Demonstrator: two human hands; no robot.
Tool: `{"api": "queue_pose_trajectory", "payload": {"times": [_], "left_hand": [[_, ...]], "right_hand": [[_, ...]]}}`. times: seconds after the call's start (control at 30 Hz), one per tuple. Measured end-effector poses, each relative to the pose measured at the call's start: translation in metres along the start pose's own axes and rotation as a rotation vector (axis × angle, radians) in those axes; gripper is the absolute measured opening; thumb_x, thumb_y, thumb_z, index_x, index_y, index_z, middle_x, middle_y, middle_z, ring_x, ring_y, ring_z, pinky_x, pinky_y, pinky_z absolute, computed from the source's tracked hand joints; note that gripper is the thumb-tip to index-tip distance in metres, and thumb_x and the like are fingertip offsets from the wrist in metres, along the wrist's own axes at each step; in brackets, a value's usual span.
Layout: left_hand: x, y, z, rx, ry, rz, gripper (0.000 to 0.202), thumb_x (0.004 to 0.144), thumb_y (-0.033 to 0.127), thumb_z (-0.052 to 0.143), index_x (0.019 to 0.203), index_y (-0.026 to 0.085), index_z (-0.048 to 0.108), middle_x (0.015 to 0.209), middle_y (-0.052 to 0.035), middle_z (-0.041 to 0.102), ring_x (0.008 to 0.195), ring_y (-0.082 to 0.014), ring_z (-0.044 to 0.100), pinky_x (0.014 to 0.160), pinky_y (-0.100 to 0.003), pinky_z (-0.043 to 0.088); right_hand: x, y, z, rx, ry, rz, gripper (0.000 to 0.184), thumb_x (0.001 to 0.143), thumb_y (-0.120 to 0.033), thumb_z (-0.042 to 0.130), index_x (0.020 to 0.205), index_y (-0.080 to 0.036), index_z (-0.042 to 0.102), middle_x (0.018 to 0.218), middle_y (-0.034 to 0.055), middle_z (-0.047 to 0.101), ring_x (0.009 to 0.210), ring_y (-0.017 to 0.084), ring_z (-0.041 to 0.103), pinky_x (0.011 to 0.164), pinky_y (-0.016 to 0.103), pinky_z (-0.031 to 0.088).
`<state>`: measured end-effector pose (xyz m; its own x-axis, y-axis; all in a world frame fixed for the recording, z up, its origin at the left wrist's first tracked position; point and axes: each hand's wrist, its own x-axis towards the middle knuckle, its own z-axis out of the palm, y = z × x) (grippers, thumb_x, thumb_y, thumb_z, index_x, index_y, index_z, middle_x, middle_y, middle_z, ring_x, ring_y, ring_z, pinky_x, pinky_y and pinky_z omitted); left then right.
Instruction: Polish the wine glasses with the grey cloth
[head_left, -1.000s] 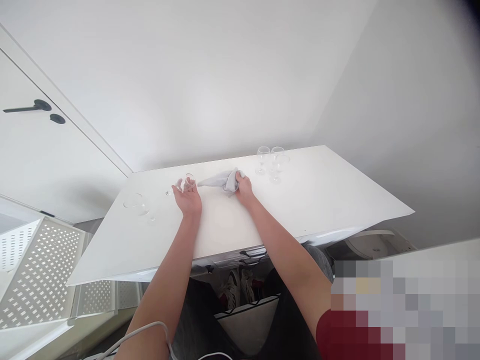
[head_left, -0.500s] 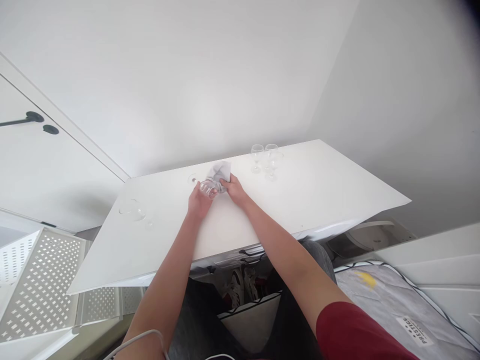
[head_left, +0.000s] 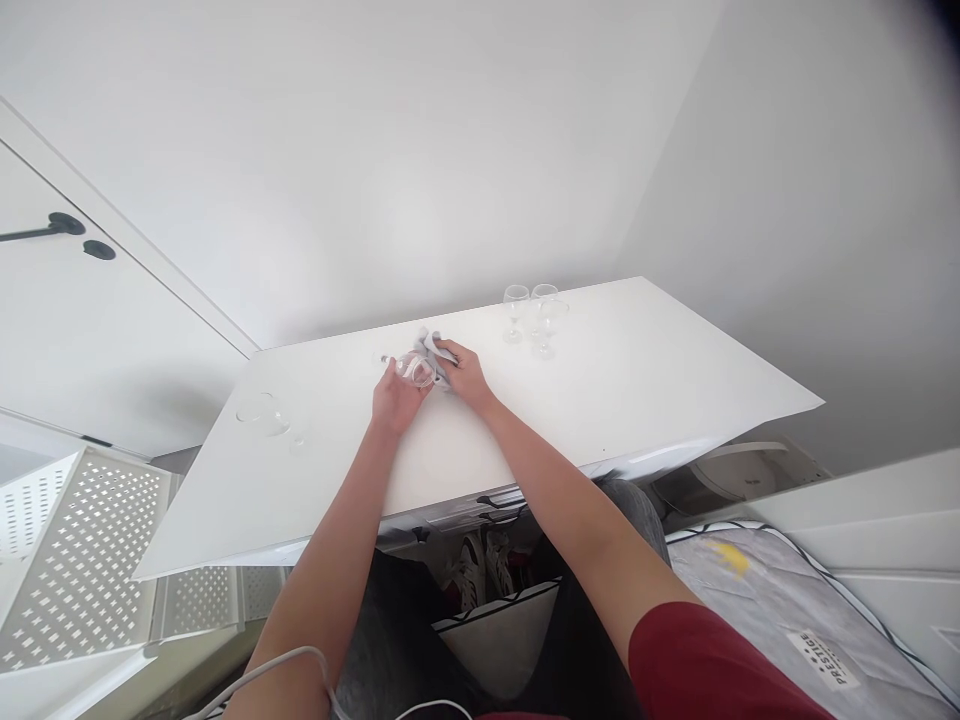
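My left hand (head_left: 399, 398) is closed around a clear stemmed glass (head_left: 415, 369), tilted so its bowl faces right and toward me. The foot of the glass points to the left. Against the bowl's right side my right hand (head_left: 466, 374) grips a light grey cloth (head_left: 435, 345), bunched between the fingers. Both hands are just above the white table (head_left: 540, 420). Part of the cloth is hidden behind the glass and fingers.
Several stemmed glasses (head_left: 515, 310) stand upright at the table's back right. Another clear glass (head_left: 262, 414) lies on its side at the left. A perforated white rack (head_left: 97, 550) is below left, a grey mattress (head_left: 780, 600) below right. A wall rises behind the table.
The cloth has been bunched up and its raised flap has dropped. My right hand has turned slightly over it. The glass stays in my left hand, shifted slightly.
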<state>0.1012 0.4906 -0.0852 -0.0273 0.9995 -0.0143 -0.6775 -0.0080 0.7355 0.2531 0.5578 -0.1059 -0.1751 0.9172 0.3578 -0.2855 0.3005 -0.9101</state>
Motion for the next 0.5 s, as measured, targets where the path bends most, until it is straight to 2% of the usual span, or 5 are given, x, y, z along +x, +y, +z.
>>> {"api": "queue_pose_trajectory", "payload": {"times": [0.1,0.2,0.33,0.4,0.5], "left_hand": [[0.003,-0.002,-0.004,-0.004,0.048,0.019,0.033,0.105,0.048,0.060,0.107,0.019,0.075,0.109,-0.0113,0.076,0.088,-0.0198,0.074,0.080,-0.034,0.060],[0.009,-0.001,-0.010,-0.066,0.194,0.091,0.028,0.105,0.045,0.060,0.101,0.020,0.073,0.111,-0.0096,0.078,0.089,-0.0196,0.074,0.078,-0.033,0.059],[0.012,0.002,-0.017,-0.135,0.311,0.216,0.028,0.107,0.044,0.056,0.100,0.022,0.071,0.122,-0.0093,0.078,0.098,-0.0191,0.074,0.078,-0.032,0.056],[0.011,0.002,-0.018,-0.135,0.322,0.251,0.027,0.107,0.044,0.056,0.100,0.022,0.071,0.126,-0.0093,0.077,0.100,-0.0191,0.074,0.079,-0.032,0.056],[0.008,0.004,-0.018,-0.156,0.305,0.302,0.024,0.106,0.045,0.059,0.101,0.024,0.070,0.126,-0.0086,0.075,0.101,-0.0190,0.074,0.082,-0.033,0.057]], "right_hand": [[0.001,0.001,0.001,0.048,0.046,0.015,0.026,0.086,-0.039,0.068,0.106,-0.025,0.079,0.112,0.0022,0.076,0.105,0.022,0.067,0.100,0.034,0.054],[0.006,0.000,-0.008,0.173,0.245,0.050,0.028,0.087,-0.043,0.065,0.107,-0.025,0.075,0.117,0.0035,0.075,0.110,0.021,0.067,0.101,0.033,0.054],[0.008,-0.001,-0.020,0.237,0.470,0.089,0.057,0.088,-0.040,0.057,0.144,-0.034,0.059,0.150,0.0038,0.062,0.128,0.016,0.062,0.108,0.034,0.054],[0.008,-0.001,-0.023,0.186,0.457,0.073,0.065,0.087,-0.038,0.054,0.152,-0.035,0.054,0.155,0.0041,0.058,0.131,0.015,0.061,0.110,0.036,0.053],[0.008,0.000,-0.021,0.129,0.385,0.050,0.055,0.087,-0.039,0.054,0.141,-0.033,0.065,0.143,0.0040,0.066,0.127,0.017,0.061,0.111,0.037,0.052]]}}
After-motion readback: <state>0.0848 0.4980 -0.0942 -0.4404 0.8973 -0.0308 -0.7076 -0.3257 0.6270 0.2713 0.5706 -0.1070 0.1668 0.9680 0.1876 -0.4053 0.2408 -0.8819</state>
